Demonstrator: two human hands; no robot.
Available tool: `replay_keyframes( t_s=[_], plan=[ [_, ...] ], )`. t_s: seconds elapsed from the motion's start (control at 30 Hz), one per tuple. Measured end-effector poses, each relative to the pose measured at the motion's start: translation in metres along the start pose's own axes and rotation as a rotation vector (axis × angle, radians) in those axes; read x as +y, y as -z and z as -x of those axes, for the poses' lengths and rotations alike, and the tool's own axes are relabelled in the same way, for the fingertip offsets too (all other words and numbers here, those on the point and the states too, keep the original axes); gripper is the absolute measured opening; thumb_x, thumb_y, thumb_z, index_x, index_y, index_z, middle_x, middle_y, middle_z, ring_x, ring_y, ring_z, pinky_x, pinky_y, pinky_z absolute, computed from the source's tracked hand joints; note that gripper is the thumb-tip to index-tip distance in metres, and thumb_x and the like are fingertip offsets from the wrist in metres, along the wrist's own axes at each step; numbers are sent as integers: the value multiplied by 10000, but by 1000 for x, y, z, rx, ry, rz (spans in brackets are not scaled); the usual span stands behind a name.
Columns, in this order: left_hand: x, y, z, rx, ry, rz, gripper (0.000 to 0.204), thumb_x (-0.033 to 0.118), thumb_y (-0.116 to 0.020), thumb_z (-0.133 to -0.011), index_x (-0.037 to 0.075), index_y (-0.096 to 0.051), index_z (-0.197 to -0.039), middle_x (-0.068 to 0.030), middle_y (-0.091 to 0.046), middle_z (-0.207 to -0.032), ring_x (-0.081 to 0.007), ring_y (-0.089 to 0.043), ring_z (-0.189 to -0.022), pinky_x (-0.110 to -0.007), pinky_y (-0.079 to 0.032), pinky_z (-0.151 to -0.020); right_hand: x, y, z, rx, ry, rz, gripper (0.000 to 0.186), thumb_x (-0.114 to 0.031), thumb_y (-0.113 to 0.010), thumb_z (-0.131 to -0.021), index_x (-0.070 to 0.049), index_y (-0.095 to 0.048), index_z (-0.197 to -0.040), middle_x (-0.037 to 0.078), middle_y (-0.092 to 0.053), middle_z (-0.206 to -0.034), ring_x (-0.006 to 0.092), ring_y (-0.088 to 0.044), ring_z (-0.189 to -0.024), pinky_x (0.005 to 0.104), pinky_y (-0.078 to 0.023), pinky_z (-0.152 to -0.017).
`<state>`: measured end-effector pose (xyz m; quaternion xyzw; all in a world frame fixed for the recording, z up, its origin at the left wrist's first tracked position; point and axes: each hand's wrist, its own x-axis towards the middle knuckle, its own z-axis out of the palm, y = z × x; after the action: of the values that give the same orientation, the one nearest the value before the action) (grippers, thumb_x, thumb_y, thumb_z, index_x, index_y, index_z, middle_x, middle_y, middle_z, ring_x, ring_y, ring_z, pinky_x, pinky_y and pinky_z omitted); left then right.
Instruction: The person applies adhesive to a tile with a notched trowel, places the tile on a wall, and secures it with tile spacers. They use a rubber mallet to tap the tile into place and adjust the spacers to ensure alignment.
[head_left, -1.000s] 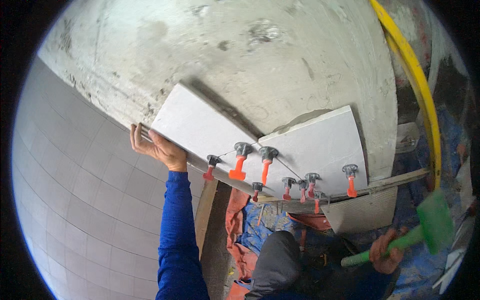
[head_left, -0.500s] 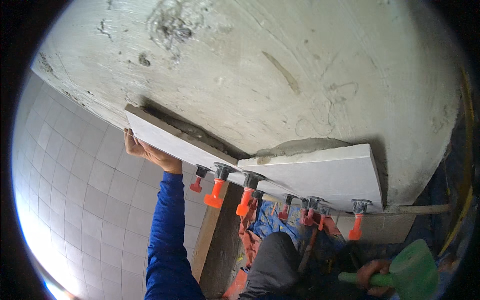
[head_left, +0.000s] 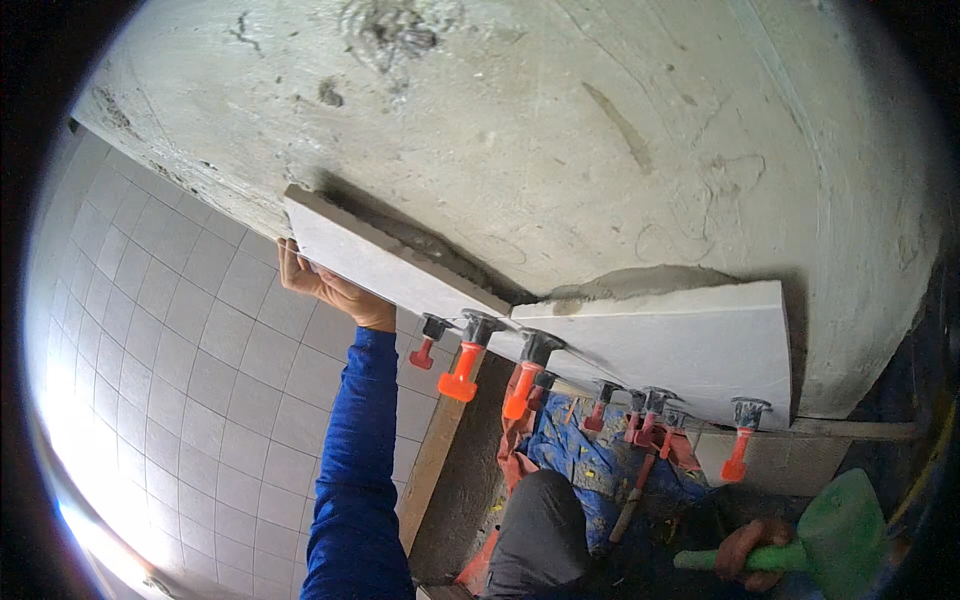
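Observation:
My left hand is raised to the lower left corner of a white tile, fingers curled round its edge; the tile hides part of the palm. Grey mortar shows between this tile and the wall. A second white tile meets it on the right, with mortar behind its top edge. Along the tiles' lower parts sit several levelling clips with black bases and red or orange T-handles, among them a bright orange one. Low on the right, my right hand is closed round the handle of a green mallet.
A rough grey wall rises above the tiles. Grey square tiles cover the surface at left. Between them stands a wooden board. A dirty blue sheet lies beyond my knee, beside a stick-like handle.
My view has shifted, so the wall, tiles and left arm appear farther right. My left hand stays at the tile's corner, and my right hand still holds the mallet.

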<state>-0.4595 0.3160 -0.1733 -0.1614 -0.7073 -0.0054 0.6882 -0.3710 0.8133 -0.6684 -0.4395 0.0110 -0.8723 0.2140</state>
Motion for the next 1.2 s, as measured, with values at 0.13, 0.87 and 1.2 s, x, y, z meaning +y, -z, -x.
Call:
replay_keyframes(
  t_s=[0.13, 0.87, 1.2],
  plan=[
    [9, 1, -4, 6, 3, -56, 535, 463, -441, -1101, 31, -391, -1413, -119, -420, -1303, -236, -438, -1356, -428, -333, -1200, 6, -6, -22, -92, -49, -103, 850, 80, -744, -854, -236, -394, -1561, 220, -654, -1080, 318, -684, -739, 441, -563, -578],
    [96, 69, -91, -778, 297, -23, 443, 33, -644, -911, 56, -596, -1351, -81, -607, -1205, -199, -583, -1161, -390, -510, -1022, 14, -108, -49, 727, 66, 321, 785, -130, -789, -866, -104, -411, -1554, 150, -603, -742, 200, -560, -474, 331, -483, -403],
    [98, 67, -103, -917, 257, 36, 678, 308, -869, -771, 55, -574, -1326, -107, -497, -1235, -262, -538, -1157, -437, -469, -1033, 8, -113, -41, 710, 72, 348, 756, -76, -751, -883, -106, -405, -1554, 128, -586, -750, 217, -567, -488, 374, -507, -417]
  ],
)
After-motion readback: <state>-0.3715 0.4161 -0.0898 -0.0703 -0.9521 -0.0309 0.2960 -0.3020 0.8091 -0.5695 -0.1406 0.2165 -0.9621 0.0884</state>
